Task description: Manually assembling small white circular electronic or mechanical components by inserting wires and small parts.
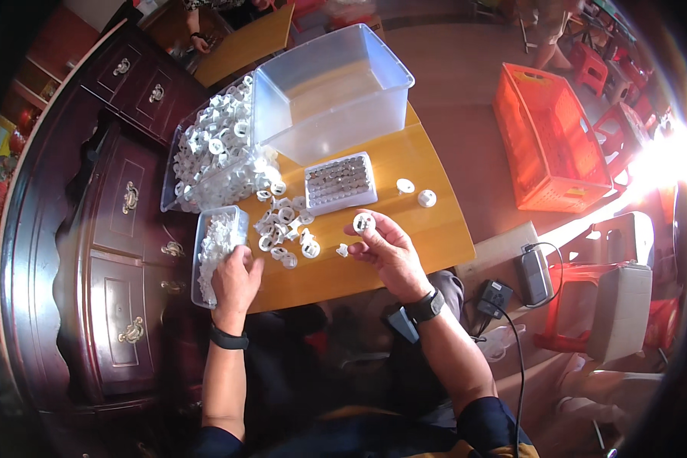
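Note:
My right hand (393, 256) is closed, pinching a white round plastic fitting (364, 224) with a dark centre between thumb and fingers over the table. My left hand (235, 281) reaches over the near edge of a small clear bin (242, 221) of small white plastic pieces (218, 238). Its fingers look apart and bent downward; some of their tips are hidden. Between the hands lies a loose pile of white ring-shaped fittings (282, 221). A small white piece (343, 249) rests beside my right fingertips. Behind them is a white tray (330, 204) with rows of small metallic parts.
A large clear bin (191, 200) heaped with white fittings stands at the table's left, against a dark cabinet (122, 252). Another large clear bin (332, 130) stands behind the tray. Two white round pieces (405, 185) lie rightward. An orange crate (546, 145) sits on the floor.

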